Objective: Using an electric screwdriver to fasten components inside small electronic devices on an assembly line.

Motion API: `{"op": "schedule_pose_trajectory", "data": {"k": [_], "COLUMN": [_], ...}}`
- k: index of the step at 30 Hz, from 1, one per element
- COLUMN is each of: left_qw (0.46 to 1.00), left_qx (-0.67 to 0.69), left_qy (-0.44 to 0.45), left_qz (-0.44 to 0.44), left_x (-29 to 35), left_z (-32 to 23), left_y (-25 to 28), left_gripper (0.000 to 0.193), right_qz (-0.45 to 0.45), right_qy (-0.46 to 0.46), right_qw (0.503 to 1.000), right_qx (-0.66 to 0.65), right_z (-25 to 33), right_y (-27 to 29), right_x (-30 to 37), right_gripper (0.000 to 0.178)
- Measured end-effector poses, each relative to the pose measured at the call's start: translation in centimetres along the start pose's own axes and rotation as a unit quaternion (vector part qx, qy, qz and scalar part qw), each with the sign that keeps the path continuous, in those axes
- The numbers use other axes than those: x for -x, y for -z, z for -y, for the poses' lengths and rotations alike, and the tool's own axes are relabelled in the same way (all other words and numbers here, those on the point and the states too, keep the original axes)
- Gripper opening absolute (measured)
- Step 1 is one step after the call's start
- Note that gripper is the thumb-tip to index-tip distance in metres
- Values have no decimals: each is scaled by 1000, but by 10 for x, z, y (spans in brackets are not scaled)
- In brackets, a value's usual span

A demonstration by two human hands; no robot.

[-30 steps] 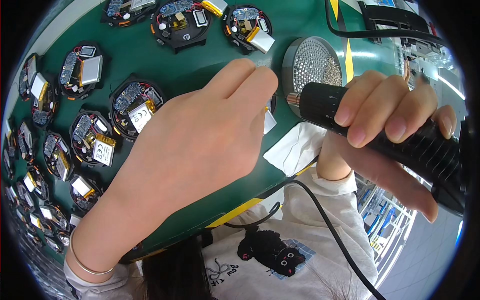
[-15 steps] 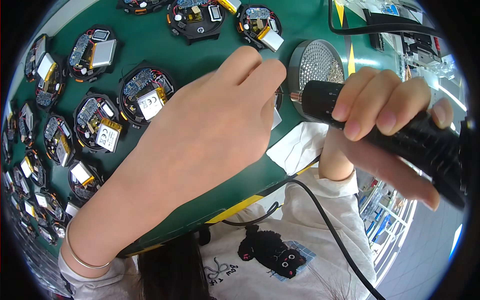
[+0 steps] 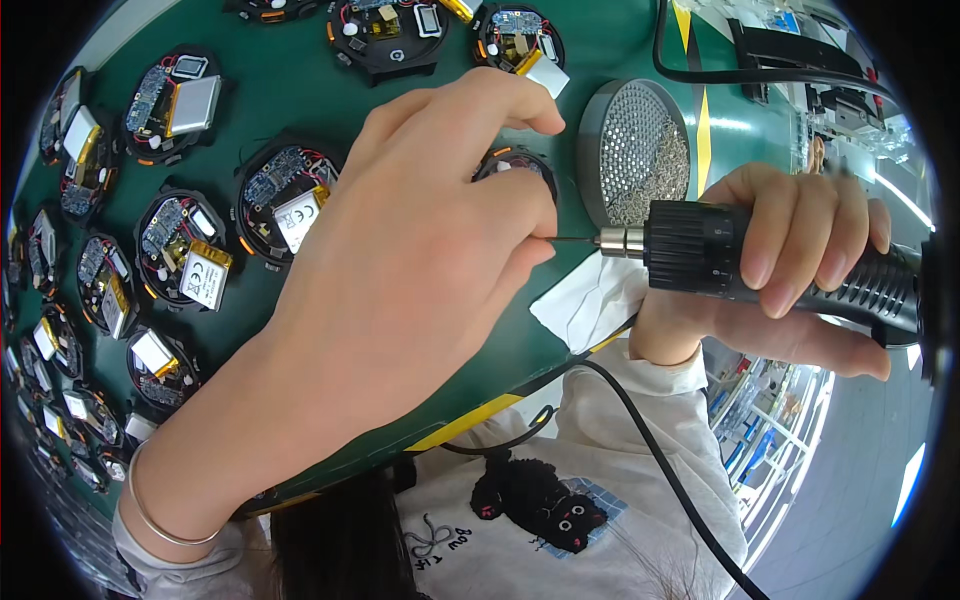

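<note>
My right hand (image 3: 800, 235) is wrapped round a black electric screwdriver (image 3: 700, 250), held almost level with its thin bit pointing left. At the bit's tip, the thumb and index finger of my left hand (image 3: 430, 230) are pinched together. Whatever they may hold is too small or hidden to make out. Another finger of that hand arches away above the pinch. Behind the left hand sits a round black device housing (image 3: 515, 158), mostly covered by the fingers. A round grey dish (image 3: 612, 150) with a perforated plate, partly covered in small screws, stands just beyond the screwdriver.
Several open round housings with blue circuit boards and silver batteries, such as this housing (image 3: 185, 250), cover the left of the green table (image 3: 480, 375). A white cloth (image 3: 590, 300) lies near the front edge. A black cable (image 3: 660, 450) hangs across my lap.
The screwdriver has swung from a tilt to nearly level, its tip now lower. My left hand's upper finger has lifted apart from the pinch, uncovering part of the housing behind.
</note>
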State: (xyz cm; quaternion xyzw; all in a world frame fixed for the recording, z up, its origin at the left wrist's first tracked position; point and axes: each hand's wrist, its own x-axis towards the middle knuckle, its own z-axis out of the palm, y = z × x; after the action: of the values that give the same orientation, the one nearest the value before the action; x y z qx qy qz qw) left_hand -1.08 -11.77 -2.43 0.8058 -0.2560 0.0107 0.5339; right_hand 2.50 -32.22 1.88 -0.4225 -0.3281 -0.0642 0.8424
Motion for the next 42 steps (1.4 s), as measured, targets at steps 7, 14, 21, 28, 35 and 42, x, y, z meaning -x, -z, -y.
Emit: {"op": "schedule_pose_trajectory", "data": {"k": [7,14,21,28,35,42], "left_qw": [999,999,999,1000,997,997], "left_qx": [-23,-47,-40,-19,-59,-64], "left_qy": [-3,-16,-22,6,-42,-35], "left_qz": [-27,-4,5,-12,6,-3], "left_x": [-2,0,0,4,-4,-3], "left_z": [0,-3,-5,-7,-5,-6], "left_y": [1,2,1,-8,0,-2], "left_gripper": [15,19,22,35,36,32], "right_qz": [-48,-47,9,64,142,123], "right_qy": [34,65,-6,-32,-97,-82], "right_qw": [998,997,1000,996,979,986], "right_qx": [18,-3,-2,51,107,74], "right_z": [3,-8,16,22,23,25], "right_y": [-5,-15,-5,0,9,9], "right_x": [-3,3,2,0,-5,-5], "right_gripper": [65,59,57,55,56,59]}}
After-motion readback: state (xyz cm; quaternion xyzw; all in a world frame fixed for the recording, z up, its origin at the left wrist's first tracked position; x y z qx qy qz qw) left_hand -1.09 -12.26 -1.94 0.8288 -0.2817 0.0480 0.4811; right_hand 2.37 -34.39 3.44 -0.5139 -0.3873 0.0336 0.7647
